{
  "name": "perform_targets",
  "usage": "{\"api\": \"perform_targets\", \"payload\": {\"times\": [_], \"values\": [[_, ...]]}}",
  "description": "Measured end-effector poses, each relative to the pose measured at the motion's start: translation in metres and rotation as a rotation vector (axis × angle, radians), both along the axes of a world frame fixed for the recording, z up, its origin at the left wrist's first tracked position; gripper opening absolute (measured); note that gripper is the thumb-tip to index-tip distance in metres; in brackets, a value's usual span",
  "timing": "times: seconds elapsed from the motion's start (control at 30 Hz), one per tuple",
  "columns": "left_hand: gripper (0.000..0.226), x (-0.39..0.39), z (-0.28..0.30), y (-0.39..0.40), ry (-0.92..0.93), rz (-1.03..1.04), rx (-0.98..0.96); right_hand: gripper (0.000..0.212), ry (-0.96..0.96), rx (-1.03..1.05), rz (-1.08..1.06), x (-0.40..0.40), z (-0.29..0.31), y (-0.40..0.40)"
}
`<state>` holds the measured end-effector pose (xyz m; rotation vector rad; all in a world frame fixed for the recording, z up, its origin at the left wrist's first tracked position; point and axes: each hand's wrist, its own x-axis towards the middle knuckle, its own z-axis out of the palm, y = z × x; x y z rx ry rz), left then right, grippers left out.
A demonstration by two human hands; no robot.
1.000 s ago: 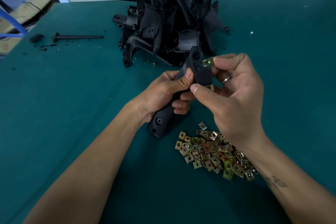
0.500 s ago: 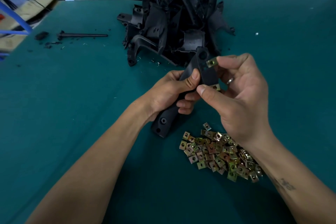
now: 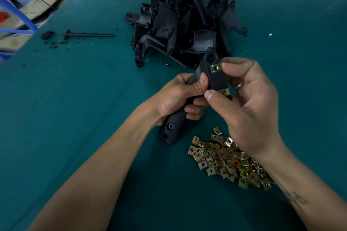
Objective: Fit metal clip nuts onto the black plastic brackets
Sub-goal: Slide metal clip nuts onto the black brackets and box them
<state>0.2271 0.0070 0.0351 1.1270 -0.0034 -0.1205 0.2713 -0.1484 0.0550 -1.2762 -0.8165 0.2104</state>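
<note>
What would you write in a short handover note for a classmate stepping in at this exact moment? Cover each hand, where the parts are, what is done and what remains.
Left hand grips the black bracket around its middle, held above the table.
Right hand holds the bracket's upper end, fingertip on the upper clip nut, thumb beside the lower clip nut.
Done: two nuts sit on this bracket's edge; whether fully seated, I cannot tell.
Left: bracket pile behind, loose clip nuts under the right wrist.
</note>
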Motion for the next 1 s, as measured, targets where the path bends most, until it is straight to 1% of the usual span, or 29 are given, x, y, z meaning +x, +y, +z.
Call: {"api": "perform_targets", "payload": {"times": [0.1, 0.17, 0.23, 0.3, 0.33, 0.37, 0.4, 0.43, 0.47, 0.5, 0.53, 0.63, 0.7, 0.77, 0.83, 0.87, 0.9, 1.0], "values": [[0.030, 0.000, -0.002, 0.000, 0.010, 0.031, -0.015, 0.039, -0.010, -0.023, 0.048, -0.002, -0.003, -0.001], [0.033, 0.001, -0.003, 0.001, 0.017, 0.077, -0.030, 0.045, -0.016, -0.070, 0.070, -0.005, -0.006, -0.001], [0.039, 0.001, -0.003, 0.001, 0.010, 0.106, 0.003, 0.053, -0.031, -0.126, 0.080, -0.007, -0.009, 0.000], [0.042, 0.002, -0.002, 0.001, 0.011, 0.130, 0.031, 0.057, -0.026, -0.152, 0.079, -0.004, -0.010, 0.001], [0.043, 0.004, -0.001, -0.001, 0.018, 0.158, 0.015, 0.055, 0.039, -0.124, 0.077, -0.001, -0.009, 0.002], [0.044, 0.005, -0.001, -0.003, 0.024, 0.197, -0.029, 0.052, 0.153, -0.073, 0.062, 0.002, -0.008, 0.002], [0.045, 0.007, 0.000, -0.006, 0.029, 0.250, -0.095, 0.046, 0.241, -0.034, 0.013, 0.007, -0.006, 0.001], [0.047, 0.008, 0.002, -0.009, 0.031, 0.312, -0.168, 0.040, 0.272, -0.027, -0.061, 0.012, -0.005, 0.000], [0.048, 0.010, 0.003, -0.011, 0.034, 0.381, -0.223, 0.032, 0.250, -0.057, -0.121, 0.017, -0.005, -0.002], [0.050, 0.011, 0.004, -0.012, 0.034, 0.447, -0.251, 0.022, 0.211, -0.096, -0.133, 0.021, -0.005, -0.004], [0.051, 0.012, 0.005, -0.013, 0.029, 0.498, -0.267, 0.015, 0.165, -0.136, -0.099, 0.022, -0.006, -0.006], [0.049, 0.013, 0.008, -0.013, -0.010, 0.570, -0.388, 0.016, 0.038, -0.249, 0.003, 0.016, -0.010, -0.005], [0.050, 0.010, 0.010, -0.014, -0.028, 0.582, -0.447, 0.018, 0.038, -0.295, 0.060, 0.010, -0.013, -0.001], [0.061, 0.007, 0.011, -0.018, -0.014, 0.544, -0.412, 0.018, 0.023, -0.326, 0.081, 0.007, -0.016, 0.002], [0.071, 0.006, 0.009, -0.023, -0.004, 0.505, -0.298, 0.015, 0.042, -0.300, 0.060, 0.006, -0.018, 0.004], [0.070, 0.006, 0.007, -0.026, -0.029, 0.508, -0.233, 0.015, 0.079, -0.262, 0.040, 0.008, -0.016, 0.003], [0.065, 0.007, 0.006, -0.031, -0.057, 0.520, -0.159, 0.015, 0.109, -0.219, 0.013, 0.010, -0.015, 0.003], [0.038, 0.009, 0.004, -0.053, -0.122, 0.545, 0.134, 0.019, 0.145, -0.155, -0.105, 0.019, -0.008, 0.000]]}}
